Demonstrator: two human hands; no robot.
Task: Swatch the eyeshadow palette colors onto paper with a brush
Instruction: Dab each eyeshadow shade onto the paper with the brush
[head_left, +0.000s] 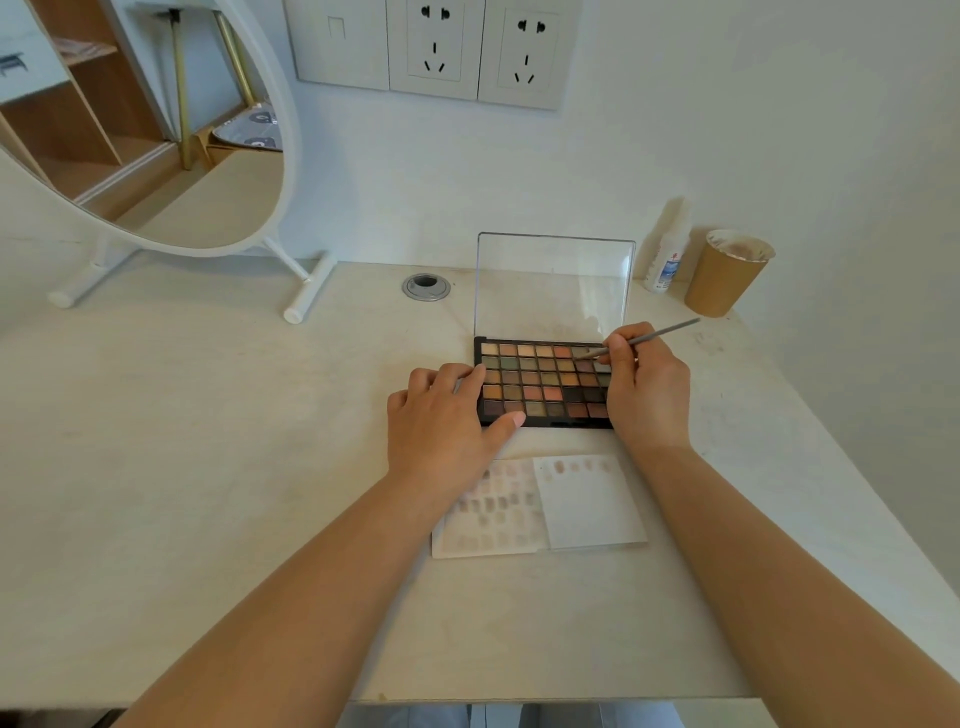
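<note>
— While the right hand (647, 387) pinches the thin grey brush (644, 340), where is its tip?
— On a top-row pan of the black eyeshadow palette (540, 382), clear lid (553, 286) upright. The left hand (441, 415), fingers spread, presses its left edge.
— Any writing?
— The small white bottle (665, 260) has a label, too blurred to read. On the white paper sheets (540, 506), the swatches are partly under the left wrist.

Home vanity corner, my seat. Pale worktop (208, 467) pushed against plain wall. Round tilting mirror (156, 130) on white stand, reflecting wooden shelves. Wall sockets (431, 49) above. Cable grommet (426, 287) in worktop. White bottle (667, 254) beside cardboard cup (724, 275) in far corner.
</note>
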